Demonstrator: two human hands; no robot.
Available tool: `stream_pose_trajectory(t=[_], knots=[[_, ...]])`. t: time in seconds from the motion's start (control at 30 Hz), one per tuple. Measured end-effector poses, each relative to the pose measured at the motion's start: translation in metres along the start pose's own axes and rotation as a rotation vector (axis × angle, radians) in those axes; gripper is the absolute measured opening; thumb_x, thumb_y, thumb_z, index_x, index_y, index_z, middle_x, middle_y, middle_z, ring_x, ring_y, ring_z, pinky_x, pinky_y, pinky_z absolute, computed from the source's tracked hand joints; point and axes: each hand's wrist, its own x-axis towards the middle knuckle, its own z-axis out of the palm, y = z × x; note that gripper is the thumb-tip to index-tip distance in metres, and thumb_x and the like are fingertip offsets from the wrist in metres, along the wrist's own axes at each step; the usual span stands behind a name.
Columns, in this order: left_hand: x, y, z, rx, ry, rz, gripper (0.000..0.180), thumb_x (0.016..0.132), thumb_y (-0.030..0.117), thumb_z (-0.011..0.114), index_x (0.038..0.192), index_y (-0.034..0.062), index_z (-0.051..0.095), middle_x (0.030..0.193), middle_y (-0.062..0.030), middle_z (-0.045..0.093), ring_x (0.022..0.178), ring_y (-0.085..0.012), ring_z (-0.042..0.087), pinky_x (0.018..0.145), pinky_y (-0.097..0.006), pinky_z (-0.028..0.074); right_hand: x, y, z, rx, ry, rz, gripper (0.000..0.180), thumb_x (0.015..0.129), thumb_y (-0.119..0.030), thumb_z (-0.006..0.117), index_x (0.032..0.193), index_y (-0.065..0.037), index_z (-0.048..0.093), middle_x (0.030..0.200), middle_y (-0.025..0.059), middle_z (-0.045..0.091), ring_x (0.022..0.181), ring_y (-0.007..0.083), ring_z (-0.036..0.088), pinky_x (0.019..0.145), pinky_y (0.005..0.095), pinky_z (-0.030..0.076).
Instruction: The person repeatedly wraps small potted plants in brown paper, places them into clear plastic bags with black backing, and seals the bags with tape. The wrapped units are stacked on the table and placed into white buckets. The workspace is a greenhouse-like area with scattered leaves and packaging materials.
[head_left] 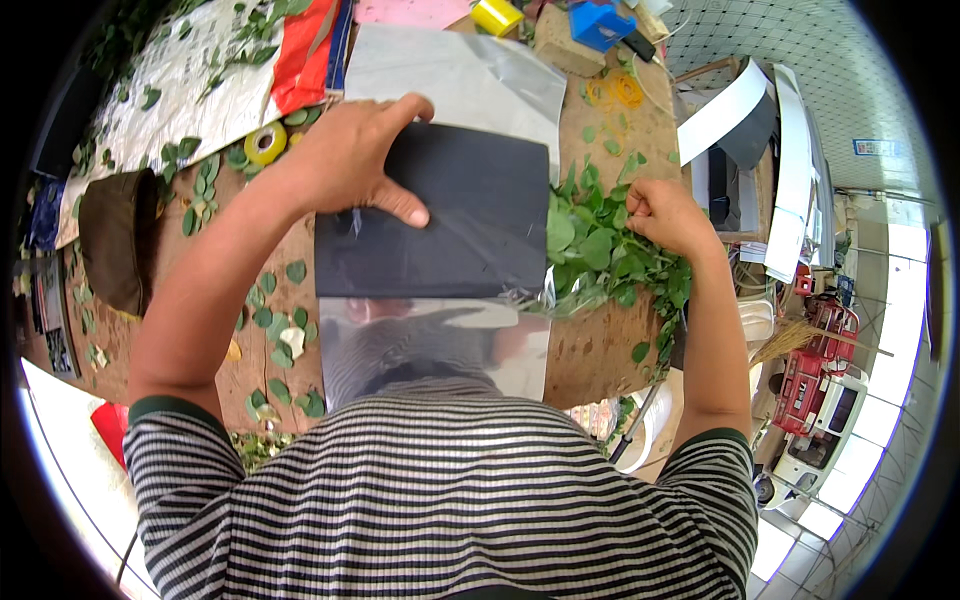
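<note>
A flat black panel [470, 215] lies in front of me on sheets of clear plastic film [440, 340]. My left hand [365, 155] rests on its far left corner, thumb flat on top and index finger stretched across the far edge; its other fingers are partly hidden. Against the panel's right side is a bunch of leafy green stems [600, 245], and shiny film covers part of its lower leaves. My right hand [665, 215] is closed at the bunch's upper right, its curled fingertips pinching the greenery.
Loose leaves are scattered over the wooden table [620, 350]. A yellow tape roll [265, 145] and a dark brown cloth item [118, 240] lie left. Yellow rubber bands [625, 90], a brick-like block [567, 42] and a blue object [600, 25] sit far right. White panels [785, 170] stand beyond the right edge.
</note>
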Motion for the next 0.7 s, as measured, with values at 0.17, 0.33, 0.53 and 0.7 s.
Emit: stream_pose_trajectory(t=[0.17, 0.33, 0.53, 0.7], knots=[[0.001, 0.002, -0.004, -0.021, 0.034, 0.022, 0.09, 0.042, 0.054, 0.078, 0.111, 0.0059, 0.046, 0.093, -0.0168, 0.056, 0.093, -0.0371, 0.052, 0.083, -0.042, 0.04, 0.121, 0.026, -0.056, 0.232, 0.562, -0.049, 0.034, 0.081, -0.028, 0.059, 0.099, 0.0, 0.058, 0.088, 0.0125, 0.062, 0.083, 0.023, 0.058, 0.074, 0.0308, 0.045], [0.011, 0.012, -0.008, 0.01, 0.005, 0.054, 0.094, 0.038, 0.058, 0.076, 0.11, 0.0046, 0.047, 0.097, -0.0149, 0.056, 0.094, -0.0372, 0.052, 0.089, -0.044, 0.037, 0.277, 0.115, -0.096, 0.318, 0.881, 0.136, 0.047, 0.088, -0.034, 0.045, 0.11, 0.007, 0.051, 0.104, 0.024, 0.059, 0.095, 0.0348, 0.058, 0.083, 0.038, 0.045], [0.009, 0.01, -0.015, 0.028, -0.011, 0.026, 0.09, 0.041, 0.058, 0.075, 0.108, 0.0047, 0.048, 0.101, -0.0111, 0.056, 0.092, -0.0323, 0.054, 0.091, -0.042, 0.036, 0.305, 0.056, -0.128, 1.002, 0.543, 0.244, 0.036, 0.087, -0.021, 0.051, 0.103, 0.011, 0.05, 0.078, 0.0169, 0.064, 0.059, 0.0187, 0.063, 0.047, 0.026, 0.049], [0.01, 0.009, -0.013, 0.013, -0.03, 0.007, 0.089, 0.041, 0.058, 0.075, 0.108, 0.005, 0.049, 0.102, -0.0105, 0.056, 0.094, -0.0327, 0.054, 0.091, -0.042, 0.036, 0.261, 0.064, -0.116, 1.578, 0.654, -0.099, 0.016, 0.085, -0.01, 0.057, 0.096, 0.0, 0.054, 0.069, 0.0048, 0.058, 0.055, 0.0115, 0.055, 0.044, 0.0227, 0.045]])
